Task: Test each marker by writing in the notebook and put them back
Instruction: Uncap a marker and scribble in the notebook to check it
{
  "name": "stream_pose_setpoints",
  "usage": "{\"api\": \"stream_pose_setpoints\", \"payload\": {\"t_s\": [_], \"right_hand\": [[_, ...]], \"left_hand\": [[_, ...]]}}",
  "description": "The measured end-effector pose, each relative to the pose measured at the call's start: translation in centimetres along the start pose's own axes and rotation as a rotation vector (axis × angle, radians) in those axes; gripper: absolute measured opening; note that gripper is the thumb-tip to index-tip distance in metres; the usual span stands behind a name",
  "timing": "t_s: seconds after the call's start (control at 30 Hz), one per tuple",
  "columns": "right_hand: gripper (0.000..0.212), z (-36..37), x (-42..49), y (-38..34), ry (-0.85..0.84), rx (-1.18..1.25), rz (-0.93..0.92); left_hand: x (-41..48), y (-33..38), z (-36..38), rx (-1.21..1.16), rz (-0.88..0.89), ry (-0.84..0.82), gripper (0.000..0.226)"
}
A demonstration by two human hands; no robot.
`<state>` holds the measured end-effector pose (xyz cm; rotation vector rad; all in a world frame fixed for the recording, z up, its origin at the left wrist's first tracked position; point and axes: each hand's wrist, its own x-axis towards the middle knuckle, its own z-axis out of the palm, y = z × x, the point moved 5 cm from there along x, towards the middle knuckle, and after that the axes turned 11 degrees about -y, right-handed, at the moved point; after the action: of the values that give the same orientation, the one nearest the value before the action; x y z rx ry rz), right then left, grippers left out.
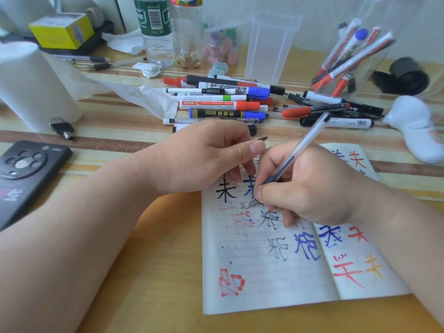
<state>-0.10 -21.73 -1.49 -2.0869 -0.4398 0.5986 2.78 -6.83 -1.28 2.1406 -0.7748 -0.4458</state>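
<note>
Right hand (312, 188): grips clear pen (298, 150), tip on notebook (264, 284). Left hand (204, 159): pinches dark cap (262, 138), steadies page. Risk: fresh ink may smear under writing palm.

clear plastic pen (301, 146), lined paper notebook (264, 272)

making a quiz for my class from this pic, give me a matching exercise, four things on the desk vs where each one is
Things
1. clear pen
2. pen cap
3. phone
4. key

Places
A. just in front of the paper towel roll
B. gripped in the right hand, tip on the notebook
C. lying flat at the table left edge, cameras facing up
D. pinched in the left hand

Pairs: 1-B, 2-D, 3-C, 4-A
</note>
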Motion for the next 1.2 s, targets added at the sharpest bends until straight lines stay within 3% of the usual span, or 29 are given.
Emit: {"api": "stream_pose_setpoints", "payload": {"t_s": [0.1,0.2,0.3,0.43,0.53,0.63,0.83,1.0,1.2], "right_hand": [[0.015,-0.1,0.1,0.4,-0.028,0.047,-0.019],[0.007,-0.7,0.2,1.0,-0.038,0.339,-0.069],[0.006,-2.0,0.2,1.2,0.047,0.601,-0.19],[0.013,-3.2,-0.1,1.1,0.188,0.69,-0.357],[0.025,-3.4,-0.2,1.1,0.196,0.684,-0.404],[0.008,-3.4,-0.3,1.0,0.203,0.687,-0.393],[0.01,-3.8,-0.7,1.0,0.27,0.723,-0.396],[0.01,-3.6,-0.8,1.0,0.226,0.606,-0.4],[0.005,-3.7,-0.8,0.9,0.256,0.51,-0.409]], "left_hand": [[0.0,-0.2,-0.1,0.02,-0.001,0.027,0.036],[0.0,-0.3,-0.3,0.021,0.009,0.04,0.039],[-0.1,-0.4,-0.4,0.017,0.003,0.056,0.038],[-0.1,-0.4,-0.3,0.015,0.087,0.067,0.029],[-0.1,-0.4,-0.5,0.046,0.125,0.098,0.031],[-0.1,-0.2,-0.5,0.076,0.143,0.099,0.032],[-0.1,-0.2,-0.5,0.096,0.081,0.086,0.033],[-0.3,-0.1,-0.4,0.086,0.097,0.1,0.041],[-0.1,-0.1,-0.5,0.172,0.112,0.115,0.033]]}}
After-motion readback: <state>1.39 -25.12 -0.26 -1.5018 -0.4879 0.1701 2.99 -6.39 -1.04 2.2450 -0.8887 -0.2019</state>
